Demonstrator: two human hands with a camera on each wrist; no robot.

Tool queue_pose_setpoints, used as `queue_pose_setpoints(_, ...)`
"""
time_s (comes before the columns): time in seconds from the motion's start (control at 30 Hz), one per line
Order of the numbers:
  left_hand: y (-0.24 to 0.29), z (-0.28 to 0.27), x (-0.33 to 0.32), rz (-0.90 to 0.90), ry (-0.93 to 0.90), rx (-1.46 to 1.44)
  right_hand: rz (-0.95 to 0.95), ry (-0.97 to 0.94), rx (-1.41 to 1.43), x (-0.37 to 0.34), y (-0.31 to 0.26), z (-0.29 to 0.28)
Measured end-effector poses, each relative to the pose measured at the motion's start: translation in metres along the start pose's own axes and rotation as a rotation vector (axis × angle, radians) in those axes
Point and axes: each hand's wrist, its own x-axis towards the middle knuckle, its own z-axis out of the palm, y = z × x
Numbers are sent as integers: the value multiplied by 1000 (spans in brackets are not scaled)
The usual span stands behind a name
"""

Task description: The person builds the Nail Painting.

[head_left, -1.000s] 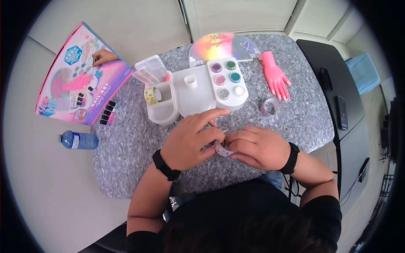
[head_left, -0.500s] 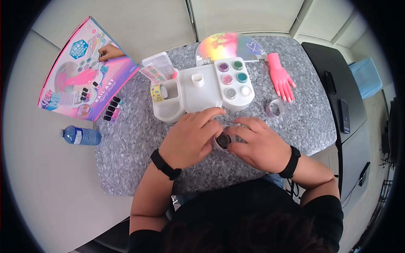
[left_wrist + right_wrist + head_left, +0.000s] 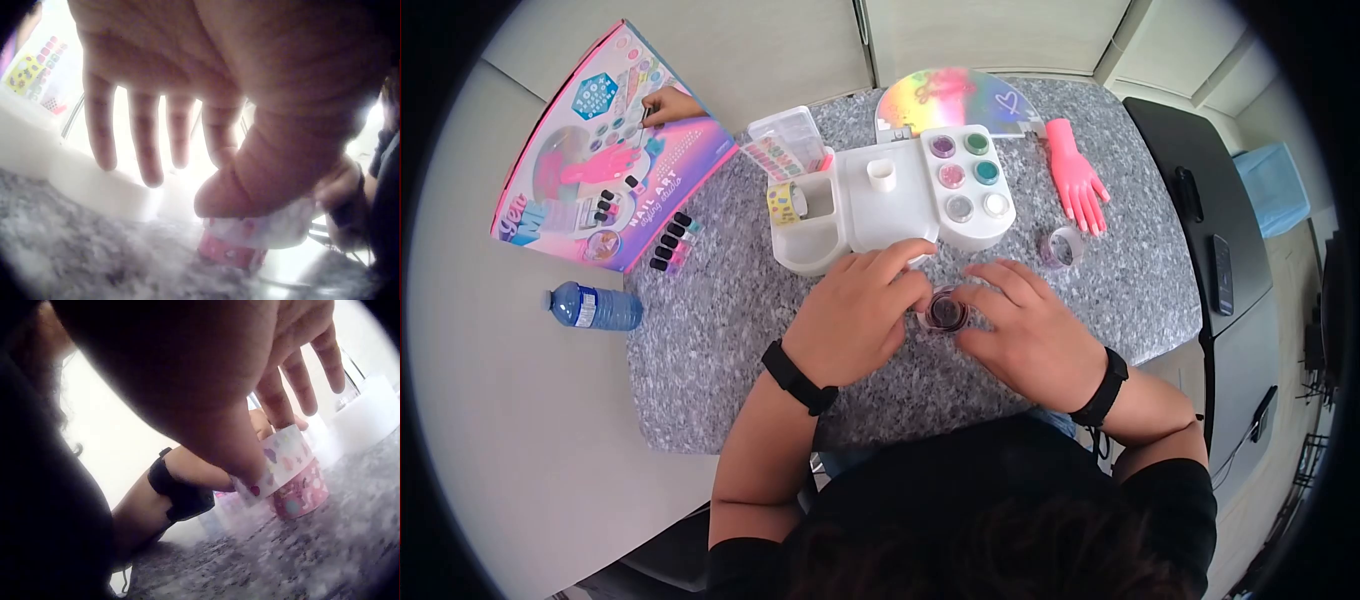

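Between the two hands is a stack of tape rolls (image 3: pixel 945 328) on the speckled table. A white patterned roll (image 3: pixel 289 457) sits, slightly tilted, above a pink patterned roll (image 3: pixel 303 497). My left hand (image 3: pixel 852 317) holds the white roll's left side between thumb and index finger, other fingers extended. From the right, my right hand (image 3: pixel 1032 332) pinches the white roll with thumb and index finger, its remaining fingers spread. In the left wrist view the left thumb partly covers the white roll (image 3: pixel 281 228), with the pink roll (image 3: pixel 228 250) beneath.
A white organizer (image 3: pixel 887 222) with coloured pots stands beyond the hands, a yellow patterned roll (image 3: pixel 782 203) in one compartment. At right are a pink model hand (image 3: pixel 1076 180) and another roll (image 3: pixel 1062 247). Small bottles (image 3: pixel 672 243), a water bottle (image 3: pixel 596 306) and a box (image 3: pixel 600 160) are at left.
The roll was tilted up between the fingers a second ago; now it lies nearly flat above the pink roll. The right hand's fingers have spread and lifted somewhat. The head view has shifted slightly.
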Motion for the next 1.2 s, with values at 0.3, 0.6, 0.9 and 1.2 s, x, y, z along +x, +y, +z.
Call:
queue_pose_setpoints(0.3,-3,2,0,-19,-15,-10,33,37,-5,-2,-1,1)
queue_pose_setpoints(0.6,-1,0,2,54,-19,-77,307,58,-20,-23,21,-29)
queue_pose_setpoints(0.9,1,12,7,135,-4,-186,201,101,135,-31,10,-10)
queue_pose_setpoints(1.2,-2,28,9,79,-24,-202,306,118,340,-28,2,7)
